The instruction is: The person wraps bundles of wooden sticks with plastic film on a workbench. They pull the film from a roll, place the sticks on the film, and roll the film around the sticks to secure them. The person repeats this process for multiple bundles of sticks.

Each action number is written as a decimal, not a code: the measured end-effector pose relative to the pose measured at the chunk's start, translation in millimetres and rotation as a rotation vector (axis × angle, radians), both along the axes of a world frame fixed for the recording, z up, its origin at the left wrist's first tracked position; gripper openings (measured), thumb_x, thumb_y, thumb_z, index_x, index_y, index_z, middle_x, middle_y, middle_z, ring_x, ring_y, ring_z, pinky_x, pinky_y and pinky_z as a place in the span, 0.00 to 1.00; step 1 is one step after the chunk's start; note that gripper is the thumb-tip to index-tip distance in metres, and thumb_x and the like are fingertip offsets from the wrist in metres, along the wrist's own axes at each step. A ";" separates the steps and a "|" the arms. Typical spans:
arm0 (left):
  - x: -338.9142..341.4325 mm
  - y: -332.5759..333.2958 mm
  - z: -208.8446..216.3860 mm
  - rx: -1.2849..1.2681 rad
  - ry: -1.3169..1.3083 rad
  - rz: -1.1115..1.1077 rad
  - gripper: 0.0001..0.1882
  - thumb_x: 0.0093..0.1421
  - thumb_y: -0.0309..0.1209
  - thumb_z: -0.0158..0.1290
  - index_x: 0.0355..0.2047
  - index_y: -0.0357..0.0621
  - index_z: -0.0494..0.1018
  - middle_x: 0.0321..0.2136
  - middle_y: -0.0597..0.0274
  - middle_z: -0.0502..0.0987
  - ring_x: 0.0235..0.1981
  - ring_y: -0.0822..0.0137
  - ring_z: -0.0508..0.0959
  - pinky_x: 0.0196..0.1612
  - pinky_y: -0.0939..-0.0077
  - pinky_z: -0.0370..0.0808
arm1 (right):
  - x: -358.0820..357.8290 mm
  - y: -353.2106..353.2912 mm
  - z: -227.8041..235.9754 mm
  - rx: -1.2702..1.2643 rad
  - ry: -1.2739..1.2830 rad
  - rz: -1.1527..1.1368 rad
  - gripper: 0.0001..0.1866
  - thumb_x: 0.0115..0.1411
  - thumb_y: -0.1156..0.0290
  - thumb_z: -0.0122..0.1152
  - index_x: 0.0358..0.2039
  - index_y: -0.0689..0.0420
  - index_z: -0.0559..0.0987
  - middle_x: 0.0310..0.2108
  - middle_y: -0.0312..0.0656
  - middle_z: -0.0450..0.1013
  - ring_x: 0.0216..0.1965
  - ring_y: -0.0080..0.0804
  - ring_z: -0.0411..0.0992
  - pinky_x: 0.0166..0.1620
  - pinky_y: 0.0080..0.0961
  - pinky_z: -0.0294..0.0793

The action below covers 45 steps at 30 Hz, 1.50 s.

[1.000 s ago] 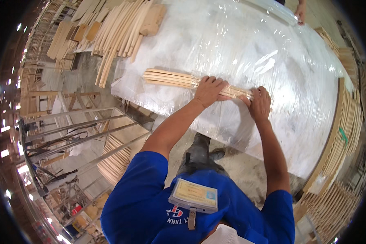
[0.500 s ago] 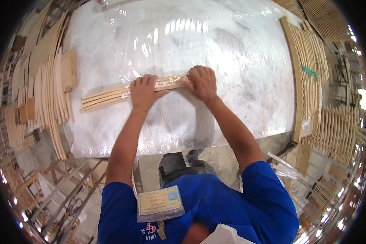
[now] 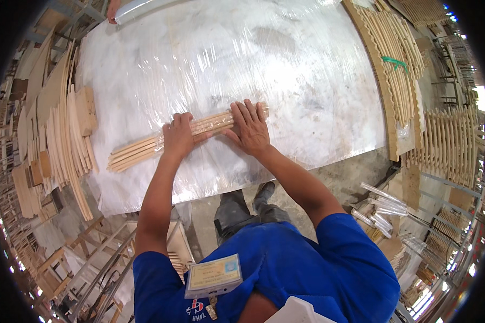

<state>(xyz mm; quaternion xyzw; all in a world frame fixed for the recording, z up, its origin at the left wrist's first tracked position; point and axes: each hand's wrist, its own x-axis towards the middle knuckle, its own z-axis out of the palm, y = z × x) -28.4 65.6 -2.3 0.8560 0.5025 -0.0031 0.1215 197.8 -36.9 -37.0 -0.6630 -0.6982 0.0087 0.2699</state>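
A bundle of slim wooden sticks (image 3: 134, 153) lies on the covered table in front of me, slanting up to the right. Clear plastic film is wrapped around its middle and right part; the bare left ends fan out a little. My left hand (image 3: 179, 135) is closed over the middle of the bundle, thumb pointing right along its near side. Toward the right end, my right hand (image 3: 250, 129) lies across the bundle with fingers stretched out and spread, thumb on the near side. Beneath both palms, the sticks are hidden.
Clear film covers the white tabletop (image 3: 307, 124). At the far left, another person's hand (image 3: 113, 11) touches a film roll (image 3: 140, 8). Loose wooden slats (image 3: 64, 140) are stacked left. Sticks with a green tie (image 3: 401, 81) lie right. Film-wrapped bundles (image 3: 382, 207) sit lower right.
The bundle and both my hands have come slightly nearer. My right hand has gone from curled around the right end to spread flat over it. Another person's hand and the film roll now show top left.
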 end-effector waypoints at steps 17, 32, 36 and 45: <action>11.9 57.7 4.5 -0.120 -0.017 0.004 0.42 0.54 0.72 0.63 0.43 0.39 0.83 0.54 0.54 0.78 0.52 0.57 0.82 0.59 0.44 0.70 | 5.3 80.4 9.0 -0.063 0.025 0.096 0.35 0.63 0.31 0.62 0.48 0.52 0.82 0.45 0.43 0.78 0.49 0.43 0.76 0.59 0.45 0.69; -2.1 22.3 -15.9 0.401 -0.216 -0.027 0.37 0.50 0.62 0.71 0.50 0.47 0.79 0.46 0.58 0.80 0.48 0.55 0.79 0.58 0.50 0.70 | 9.7 109.6 19.3 -0.074 -0.013 0.025 0.28 0.67 0.42 0.63 0.22 0.53 0.82 0.25 0.46 0.81 0.32 0.48 0.81 0.39 0.44 0.78; -18.6 -3.5 -30.4 0.351 -0.164 -0.050 0.39 0.47 0.67 0.69 0.43 0.44 0.78 0.36 0.59 0.78 0.42 0.55 0.78 0.51 0.57 0.72 | -8.7 66.2 21.5 -0.116 0.000 -0.020 0.26 0.68 0.45 0.63 0.24 0.54 0.83 0.27 0.44 0.81 0.34 0.46 0.80 0.43 0.44 0.77; -18.1 -12.0 -10.2 0.308 -0.290 -0.034 0.39 0.52 0.67 0.68 0.46 0.44 0.81 0.51 0.49 0.76 0.58 0.48 0.73 0.60 0.47 0.71 | -10.2 4.9 -7.1 0.046 -0.074 0.067 0.27 0.74 0.49 0.57 0.64 0.53 0.76 0.61 0.52 0.74 0.65 0.59 0.68 0.71 0.56 0.62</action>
